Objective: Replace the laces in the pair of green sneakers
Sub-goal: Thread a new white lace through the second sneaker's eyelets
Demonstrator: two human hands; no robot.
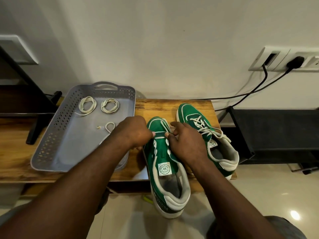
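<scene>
Left hand (133, 132), right hand (187, 142): pinch grip on lace (159, 137), near sneaker (164, 152).

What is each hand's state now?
Left hand: closed, pinching the flat white lace of the nearer green sneaker.
Right hand: closed, pinching the same lace.

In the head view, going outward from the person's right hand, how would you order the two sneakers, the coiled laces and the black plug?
1. The left sneaker, directly under the right hand, whose fingertips pinch at it.
2. The laced sneaker, just beside the hand on its right.
3. The coiled laces, away to the left in the tray.
4. The black plug, high at far right.
</scene>
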